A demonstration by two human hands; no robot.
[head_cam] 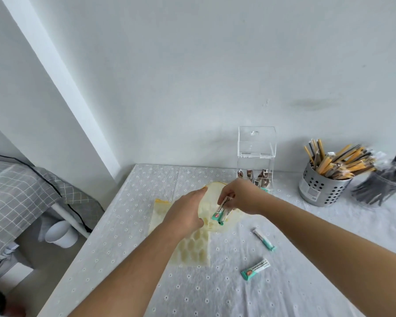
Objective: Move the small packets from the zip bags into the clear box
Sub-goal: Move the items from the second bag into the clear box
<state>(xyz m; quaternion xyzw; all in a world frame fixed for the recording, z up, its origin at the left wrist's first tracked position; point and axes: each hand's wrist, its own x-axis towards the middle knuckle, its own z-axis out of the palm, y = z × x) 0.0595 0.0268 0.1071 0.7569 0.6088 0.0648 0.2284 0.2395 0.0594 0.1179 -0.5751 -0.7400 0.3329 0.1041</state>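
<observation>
Head camera, and both arms are stretched out over the table [215, 294]. The left hand [185, 211] holds the raised zip bag [209, 208] by its side, grip curled round the edge, thumb up near the mouth. The right hand [242, 197] is at the opening, grip pinching a teal-ended packet [218, 215] by its upper end, so the packet slants down in front of the bag. The clear box [256, 152] stands just behind that hand with its lid tipped up and brown packets [262, 177] in its lower part. A loose packet [264, 240] and a second loose packet [255, 269] lie on the cloth nearer the person. A second zip bag [192, 248] lies flat under the left forearm.

Now the risks. The pinch catches only the packet's tip, so a swing toward the box could let it slip and drop it onto the cloth beside the other two. The bag is soft film held on one side. If it sags, anything left inside could spill, though what it holds cannot be told from here. The box looks tall and light, and a brush from the right wrist might tip it.

The table wears a pale, creased cloth dotted with small flowers. A perforated metal pot [318, 186] of yellow sticks and a blurred holder of dark sticks [386, 179] sit at the right. The wall behind is plain white, and a bed [21, 191] with grey checked bedding lies to the left.
</observation>
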